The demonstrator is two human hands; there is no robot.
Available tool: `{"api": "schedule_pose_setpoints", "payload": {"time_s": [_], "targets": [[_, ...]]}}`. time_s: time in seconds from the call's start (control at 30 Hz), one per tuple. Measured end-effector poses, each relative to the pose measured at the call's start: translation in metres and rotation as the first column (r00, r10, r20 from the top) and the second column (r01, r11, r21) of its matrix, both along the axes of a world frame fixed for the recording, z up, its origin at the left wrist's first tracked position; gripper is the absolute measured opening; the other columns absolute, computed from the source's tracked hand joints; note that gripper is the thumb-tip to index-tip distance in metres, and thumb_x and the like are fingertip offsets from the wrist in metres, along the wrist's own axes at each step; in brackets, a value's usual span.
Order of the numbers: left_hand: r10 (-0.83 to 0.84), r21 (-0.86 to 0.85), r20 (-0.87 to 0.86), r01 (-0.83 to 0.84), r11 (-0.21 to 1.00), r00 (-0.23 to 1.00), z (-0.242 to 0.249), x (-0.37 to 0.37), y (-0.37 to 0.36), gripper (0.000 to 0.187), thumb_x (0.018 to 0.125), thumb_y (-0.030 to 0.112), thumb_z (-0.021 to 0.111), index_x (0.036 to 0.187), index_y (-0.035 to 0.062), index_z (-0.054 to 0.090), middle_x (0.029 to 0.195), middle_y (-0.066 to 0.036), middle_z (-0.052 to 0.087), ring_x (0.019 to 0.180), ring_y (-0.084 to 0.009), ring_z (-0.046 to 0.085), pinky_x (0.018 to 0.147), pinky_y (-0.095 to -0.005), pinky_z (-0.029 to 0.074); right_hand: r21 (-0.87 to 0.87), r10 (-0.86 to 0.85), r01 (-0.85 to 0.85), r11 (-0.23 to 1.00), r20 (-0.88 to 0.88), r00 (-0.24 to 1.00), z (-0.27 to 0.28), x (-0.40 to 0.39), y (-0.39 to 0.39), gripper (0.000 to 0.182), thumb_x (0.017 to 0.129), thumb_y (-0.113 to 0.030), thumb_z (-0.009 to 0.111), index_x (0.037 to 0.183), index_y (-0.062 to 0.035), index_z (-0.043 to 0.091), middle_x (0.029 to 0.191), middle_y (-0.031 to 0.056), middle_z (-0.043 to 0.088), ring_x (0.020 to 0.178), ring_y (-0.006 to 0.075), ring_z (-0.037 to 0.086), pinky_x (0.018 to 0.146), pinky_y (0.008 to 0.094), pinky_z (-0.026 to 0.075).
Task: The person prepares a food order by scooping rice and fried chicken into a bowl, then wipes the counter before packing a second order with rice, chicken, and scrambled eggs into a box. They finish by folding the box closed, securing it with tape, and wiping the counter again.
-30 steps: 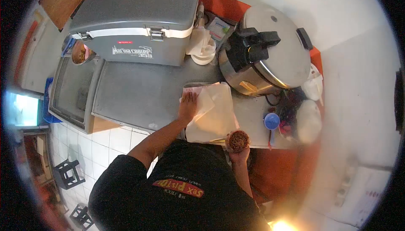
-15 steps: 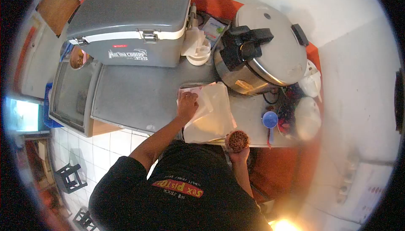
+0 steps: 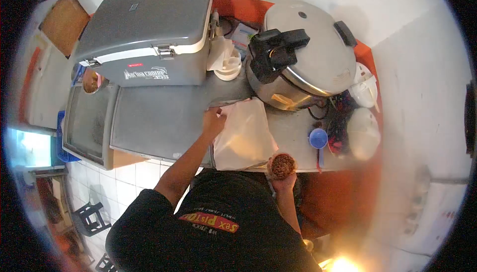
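A stack of pale wrapping-paper sheets (image 3: 241,133) lies at the counter's front edge, right before my body. My left hand (image 3: 213,123) is at the stack's upper left corner, its fingers bent and closed on the edge of a sheet; the fingertips are partly hidden. In my right hand (image 3: 283,181) is a clear cup (image 3: 282,165) filled with brown, crumbly bits. I hold it upright just off the lower right corner of the paper, over the counter's front edge.
A large grey cooler box (image 3: 144,33) stands at the back left. Behind the paper is a big steel rice cooker (image 3: 303,58). White cups (image 3: 228,68) stand between them. To the right are a blue scoop (image 3: 318,138) and a white rounded container (image 3: 363,134).
My left hand has shifted left, from on top of the sheets to their upper left edge. The top sheets lie flatter now. My right hand keeps holding the cup in nearly the same place.
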State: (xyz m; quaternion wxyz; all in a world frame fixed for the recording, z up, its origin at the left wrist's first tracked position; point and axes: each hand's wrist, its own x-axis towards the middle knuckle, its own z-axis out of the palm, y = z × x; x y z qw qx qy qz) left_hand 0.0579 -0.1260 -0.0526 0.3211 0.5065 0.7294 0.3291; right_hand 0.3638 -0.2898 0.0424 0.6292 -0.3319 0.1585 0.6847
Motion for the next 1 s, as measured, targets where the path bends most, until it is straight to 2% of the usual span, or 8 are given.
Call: {"api": "schedule_pose_setpoints", "payload": {"time_s": [0.13, 0.2, 0.53, 0.63, 0.7, 0.83, 0.9, 1.0], "targets": [[-0.072, 0.172, -0.071, 0.083, 0.982, 0.995, 0.039, 0.012, -0.035, 0.020, 0.079, 0.012, 0.070, 0.096, 0.0035, 0.069, 0.097, -0.018, 0.068, 0.094, -0.0363, 0.064, 0.084, -0.0440, 0.051, -0.013, -0.065, 0.064, 0.998, -0.027, 0.998, -0.007, 0.004, 0.001, 0.042, 0.095, -0.039, 0.046, 0.115, -0.0061, 0.064, 0.115, 0.0158, 0.065, 0.107, 0.0371, 0.061, 0.097, 0.0543, 0.050], [0.054, 0.393, -0.143, 0.007, 0.919, 0.988, 0.041, 0.014, -0.037, 0.014, 0.081, 0.007, 0.068, 0.095, 0.0033, 0.067, 0.095, -0.016, 0.067, 0.093, -0.0363, 0.064, 0.083, -0.0454, 0.051, 0.008, -0.052, 0.052, 0.999, -0.025, 0.998, -0.007, 0.006, 0.005, 0.041, 0.097, -0.039, 0.046, 0.117, -0.0076, 0.063, 0.116, 0.0153, 0.064, 0.109, 0.0376, 0.060, 0.097, 0.0543, 0.050], [0.104, 0.447, -0.152, -0.025, 0.894, 0.983, 0.077, -0.008, -0.011, 0.015, 0.082, 0.003, 0.066, 0.097, 0.0031, 0.066, 0.097, -0.016, 0.067, 0.091, -0.0353, 0.065, 0.079, -0.0420, 0.052, 0.018, -0.017, 0.016, 1.000, 0.047, 0.999, -0.027, 0.008, 0.006, 0.042, 0.099, -0.040, 0.043, 0.121, -0.0076, 0.060, 0.118, 0.0162, 0.063, 0.109, 0.0373, 0.061, 0.095, 0.0533, 0.052], [0.132, 0.520, -0.205, -0.006, 0.854, 0.970, 0.096, -0.015, -0.001, 0.015, 0.082, 0.004, 0.066, 0.097, 0.0029, 0.065, 0.094, -0.015, 0.068, 0.087, -0.0362, 0.065, 0.077, -0.0432, 0.052, 0.203, 0.058, -0.056, 0.978, -0.001, 0.998, -0.036, 0.014, 0.008, 0.044, 0.097, -0.038, 0.042, 0.121, -0.0060, 0.061, 0.120, 0.0146, 0.064, 0.109, 0.0356, 0.061, 0.093, 0.0523, 0.053], [0.211, 0.659, -0.251, 0.007, 0.752, 0.945, 0.108, -0.020, -0.006, 0.014, 0.086, 0.007, 0.066, 0.099, 0.0023, 0.064, 0.093, -0.016, 0.069, 0.084, -0.0345, 0.067, 0.077, -0.0429, 0.053, 0.116, 0.045, -0.047, 0.992, 0.021, 0.999, -0.022, 0.014, -0.004, 0.044, 0.097, -0.038, 0.042, 0.121, -0.0057, 0.061, 0.119, 0.0144, 0.064, 0.109, 0.0350, 0.062, 0.093, 0.0510, 0.053], [0.056, 0.521, 0.000, -0.048, 0.852, 0.998, 0.214, -0.013, -0.016, 0.015, 0.089, 0.010, 0.066, 0.101, 0.0015, 0.064, 0.093, -0.018, 0.071, 0.086, -0.0305, 0.070, 0.078, -0.0398, 0.053, 0.132, 0.014, -0.031, 0.991, 0.127, 0.992, -0.039, 0.018, 0.000, 0.045, 0.100, -0.041, 0.041, 0.120, -0.0064, 0.061, 0.118, 0.0161, 0.064, 0.109, 0.0359, 0.061, 0.089, 0.0512, 0.055], [-0.161, 0.298, 0.046, 0.140, 0.944, 0.986, 0.261, -0.006, -0.029, 0.019, 0.093, 0.014, 0.063, 0.107, 0.0009, 0.062, 0.093, -0.019, 0.072, 0.088, -0.0266, 0.071, 0.077, -0.0367, 0.053, 0.117, 0.017, -0.025, 0.993, 0.065, 0.998, -0.026, 0.016, 0.003, 0.045, 0.099, -0.040, 0.041, 0.121, -0.0064, 0.061, 0.119, 0.0157, 0.064, 0.110, 0.0360, 0.061, 0.091, 0.0515, 0.054], [-0.309, 0.215, 0.065, 0.289, 0.933, 0.949, 0.290, 0.006, -0.053, 0.023, 0.095, 0.016, 0.060, 0.113, 0.0012, 0.061, 0.099, -0.016, 0.072, 0.088, -0.0255, 0.071, 0.073, -0.0354, 0.054, 0.095, 0.010, -0.011, 0.995, 0.004, 1.000, -0.025, 0.017, 0.005, 0.044, 0.100, -0.039, 0.041, 0.122, -0.0066, 0.061, 0.120, 0.0152, 0.064, 0.111, 0.0364, 0.061, 0.095, 0.0523, 0.052]]}}
